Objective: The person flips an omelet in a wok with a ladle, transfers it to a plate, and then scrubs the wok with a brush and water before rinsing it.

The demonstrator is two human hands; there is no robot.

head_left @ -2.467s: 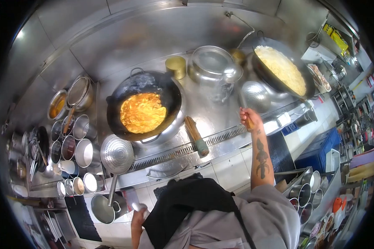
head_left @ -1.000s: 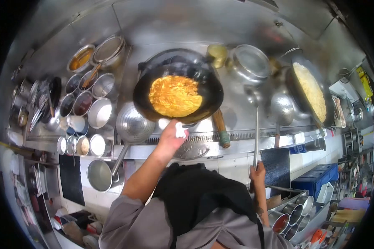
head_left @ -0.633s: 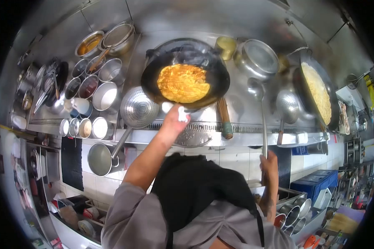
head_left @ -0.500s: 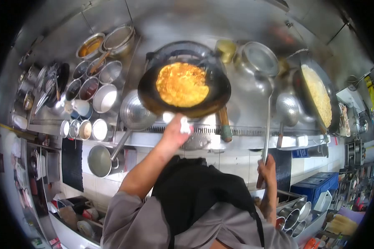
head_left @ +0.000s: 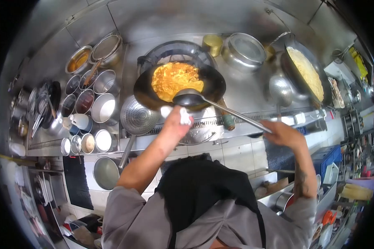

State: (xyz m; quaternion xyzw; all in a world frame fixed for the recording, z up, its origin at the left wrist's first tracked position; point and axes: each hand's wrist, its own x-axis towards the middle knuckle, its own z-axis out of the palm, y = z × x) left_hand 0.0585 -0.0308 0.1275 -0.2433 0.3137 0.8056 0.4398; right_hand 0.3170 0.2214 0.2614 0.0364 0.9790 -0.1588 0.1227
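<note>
The left hand (head_left: 178, 124) is closed on a white cloth (head_left: 186, 116) at the near rim of a black wok (head_left: 214, 83); the fingers' undersides are hidden. Just ahead of it, inside the wok, lies a browned omelette (head_left: 174, 78). The right hand (head_left: 284, 135) is wrapped around the shaft of a steel ladle (head_left: 188, 98), whose bowl covers the omelette's near edge. That shaft crosses above a bamboo brush (head_left: 227, 120) between the hands.

Left of the left hand rests a perforated skimmer (head_left: 139, 117), with steel pots (head_left: 104, 108) farther left. Ahead of the right hand lies a second skimmer (head_left: 281, 90); beyond are a lidded pot (head_left: 246, 52) and, to the right, a second wok (head_left: 329, 87) holding pale food (head_left: 306, 74).

Far right of the right hand hangs yellow packaging (head_left: 358, 63) — its markings too small to read. Under the wares runs a stainless-steel cooktop (head_left: 242, 96) — behind it a steel wall (head_left: 174, 18), below it a pale tiled floor (head_left: 240, 157).
</note>
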